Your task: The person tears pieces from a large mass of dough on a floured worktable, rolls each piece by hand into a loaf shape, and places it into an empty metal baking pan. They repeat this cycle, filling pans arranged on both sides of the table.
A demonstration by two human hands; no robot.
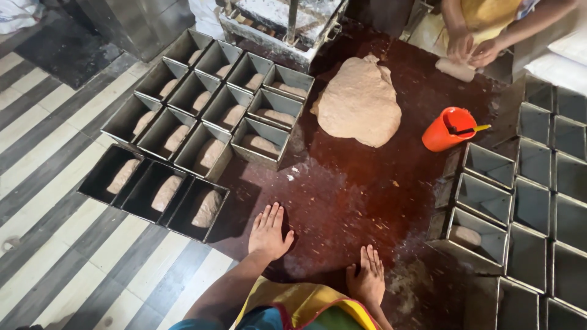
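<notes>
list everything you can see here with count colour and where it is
dough mass: one, pale brown, on the table's far middle
table: one, dark reddish brown, floury, centre
filled bread tins: about fifteen, grey metal, each with a dough piece, in rows at the left
empty bread tins: many, grey metal, stacked at the right; one near tin holds dough
cup: one, orange, with a yellow-handled tool inside, right of the dough mass
dough roll: one, pale, far right, under another person's hands
floor: striped grey and cream, left
left hand: flat on the table, empty
right hand: flat on the table, empty
</notes>
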